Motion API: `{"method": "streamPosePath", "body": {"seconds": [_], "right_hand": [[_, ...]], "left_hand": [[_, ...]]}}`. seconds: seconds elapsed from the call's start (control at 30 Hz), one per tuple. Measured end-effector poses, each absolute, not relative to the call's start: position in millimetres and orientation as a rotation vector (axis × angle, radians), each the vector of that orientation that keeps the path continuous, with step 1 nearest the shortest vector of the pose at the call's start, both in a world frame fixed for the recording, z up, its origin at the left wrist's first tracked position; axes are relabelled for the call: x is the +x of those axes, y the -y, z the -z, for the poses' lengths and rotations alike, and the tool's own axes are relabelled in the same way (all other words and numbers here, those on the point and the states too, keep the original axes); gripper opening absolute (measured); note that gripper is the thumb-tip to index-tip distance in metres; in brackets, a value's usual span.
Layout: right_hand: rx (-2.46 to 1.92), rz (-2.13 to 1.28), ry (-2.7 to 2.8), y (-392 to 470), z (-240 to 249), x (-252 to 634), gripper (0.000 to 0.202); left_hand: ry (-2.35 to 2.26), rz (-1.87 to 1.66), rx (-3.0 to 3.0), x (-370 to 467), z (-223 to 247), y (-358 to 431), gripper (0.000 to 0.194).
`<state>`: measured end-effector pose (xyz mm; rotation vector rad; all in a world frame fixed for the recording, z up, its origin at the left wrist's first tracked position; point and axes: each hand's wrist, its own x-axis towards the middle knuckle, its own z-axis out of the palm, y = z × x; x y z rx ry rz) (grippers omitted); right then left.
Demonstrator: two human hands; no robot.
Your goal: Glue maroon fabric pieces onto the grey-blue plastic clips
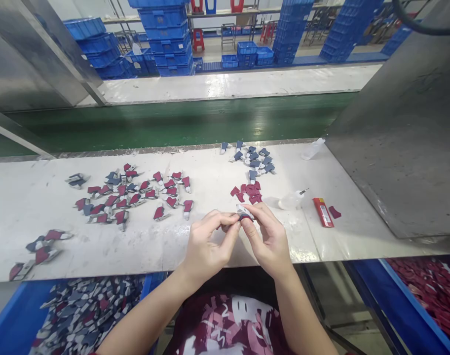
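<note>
A small grey-and-white plastic piece with a dark red part (244,213) is pinched between both hands above the near edge of the white table. My left hand (211,235) grips its left side with thumb and forefinger. From the right, my right hand (268,236) closes on it with thumb and fingers. Just beyond my fingers lies a small pile of loose dark red flat parts (251,191). Farther back is a group of blue-and-grey pieces (253,160). To the left spread several pieces with red or blue faces (121,201).
A needle-tipped squeeze bottle (291,199), a red box (323,212) and another clear bottle (314,149) stand or lie at right. Below the table are blue bins of finished-looking pieces (88,310) and red parts (428,291). A metal panel (402,138) bounds the right; a green belt (195,121) runs behind.
</note>
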<state>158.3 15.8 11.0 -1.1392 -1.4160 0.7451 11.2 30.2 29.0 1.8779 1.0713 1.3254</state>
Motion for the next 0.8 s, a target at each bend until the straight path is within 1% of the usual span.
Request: {"method": "streamPosePath", "body": {"seconds": [0.23, 0.37, 0.53, 0.63, 0.8], "right_hand": [[-1.061, -0.809, 1.322, -13, -15, 158, 0.023], [-1.008, -0.806, 1.288, -11, -14, 154, 0.025], [-1.065, -0.793, 1.346, -13, -14, 155, 0.028], [-1.109, -0.818, 1.314, -14, -14, 154, 0.024], [-1.069, -0.904, 1.145, -13, -13, 151, 0.017]], "left_hand": [[-0.984, -1.323, 1.852, 12, -25, -28, 0.011], [-0.961, -1.379, 1.877, 13, -26, -25, 0.016], [-1.067, -1.394, 1.769, 17, -20, -21, 0.009], [-1.097, -1.416, 1.732, 19, -14, -19, 0.008], [-1.012, -1.449, 1.841, 18, -10, -18, 0.017]]}}
